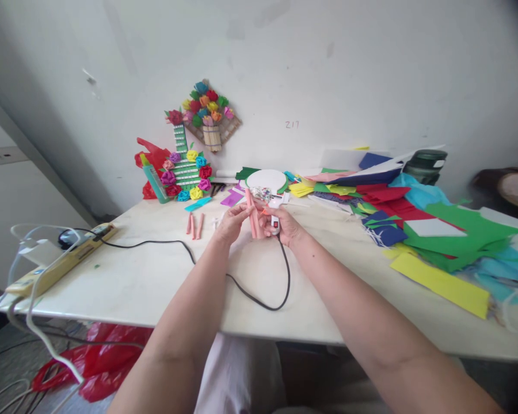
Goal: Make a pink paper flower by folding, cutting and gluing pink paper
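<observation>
Over the middle of the table, my left hand pinches a bundle of pink rolled paper tubes that stands roughly upright. My right hand is wrapped round a white glue gun with a red switch and an orange tip, which points at the tubes. Whether the tip touches the paper is too small to tell. A black cord runs down from the glue gun and loops on the table. Left of my left hand lie several loose pink rolls.
A power strip with cables lies at the left edge. Paper flower crafts and a glue bottle stand at the back left. Coloured sheets are heaped on the right, near a dark green jar.
</observation>
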The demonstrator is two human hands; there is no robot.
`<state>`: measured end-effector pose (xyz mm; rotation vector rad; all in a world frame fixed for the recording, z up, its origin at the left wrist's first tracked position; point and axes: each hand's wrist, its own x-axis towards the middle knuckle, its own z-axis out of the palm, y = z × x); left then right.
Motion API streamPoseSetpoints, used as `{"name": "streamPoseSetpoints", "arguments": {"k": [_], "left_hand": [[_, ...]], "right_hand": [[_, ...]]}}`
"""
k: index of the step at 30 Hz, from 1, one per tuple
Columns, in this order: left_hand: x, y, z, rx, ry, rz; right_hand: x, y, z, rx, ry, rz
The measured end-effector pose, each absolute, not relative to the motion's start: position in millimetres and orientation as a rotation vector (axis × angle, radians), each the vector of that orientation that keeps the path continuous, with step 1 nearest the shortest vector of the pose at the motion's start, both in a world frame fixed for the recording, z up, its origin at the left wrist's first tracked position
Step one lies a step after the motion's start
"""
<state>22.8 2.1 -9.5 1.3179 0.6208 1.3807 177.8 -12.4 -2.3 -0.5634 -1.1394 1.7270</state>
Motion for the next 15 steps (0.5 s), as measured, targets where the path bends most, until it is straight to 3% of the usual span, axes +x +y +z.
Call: {"name": "streamPoseSetpoints", "arguments": {"k": [15], "left_hand": [[22.6, 7.2, -13.1, 1.296, 0.592, 1.454]], "right_hand": [[173.5, -15.3, -1.4, -0.558, -1.147, 1.68]]}}
